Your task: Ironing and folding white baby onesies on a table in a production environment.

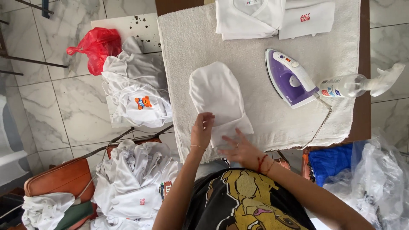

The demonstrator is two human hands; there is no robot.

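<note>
Hands on a small white garment at the ironing table

Both hands work the near end of a small white garment [218, 96] that lies on a pale towel [187, 38] spread across the table. The left hand [202, 131] has its fingers curled down, pinching the near edge of the cloth between thumb and fingertips. The right hand [239, 149] rests flat just beside it, fingers spread open and pressing on the garment's near right corner; red threads circle that wrist. The two hands sit close together, nearly touching.

To the right of the garment, a purple and white iron [290, 79] lies on the towel, its cord trailing toward the near edge. A clear spray bottle [362, 83] lies on its side just right of the iron. At the far end of the towel, folded white clothes [272, 17] sit stacked side by side.

Left of the table, a heap of white clothes [138, 91] rests on a low surface, one piece showing an orange bear print, with a red plastic bag [97, 47] beyond it. Nearer, another pile of white garments [134, 183] spills over a brown seat [59, 179]. Blue cloth [330, 164] and clear plastic bags [379, 179] sit at the near right.
</note>
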